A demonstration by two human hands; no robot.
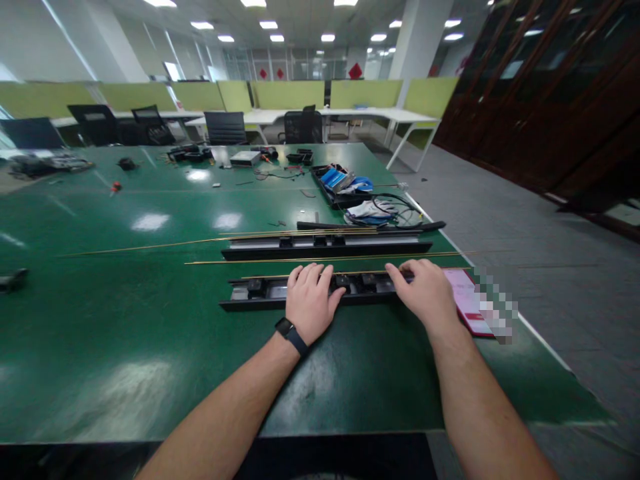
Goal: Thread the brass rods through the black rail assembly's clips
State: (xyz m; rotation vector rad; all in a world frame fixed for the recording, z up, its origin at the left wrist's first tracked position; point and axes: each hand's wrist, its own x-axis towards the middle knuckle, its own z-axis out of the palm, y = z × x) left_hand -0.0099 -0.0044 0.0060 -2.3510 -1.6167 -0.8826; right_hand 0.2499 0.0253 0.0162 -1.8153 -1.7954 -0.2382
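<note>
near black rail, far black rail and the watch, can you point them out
near black rail (369, 299), head view, on its front wall between the hands
far black rail (327, 251), head view, on its front wall
watch (285, 326), head view, on its dark face

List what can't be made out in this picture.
All in the head view:
Near rail, part of its middle: hidden by the left hand.
Its right end: behind the right hand.
Flat pink item, right side: pixelated.
Dark object: cut off by the left edge.
</note>
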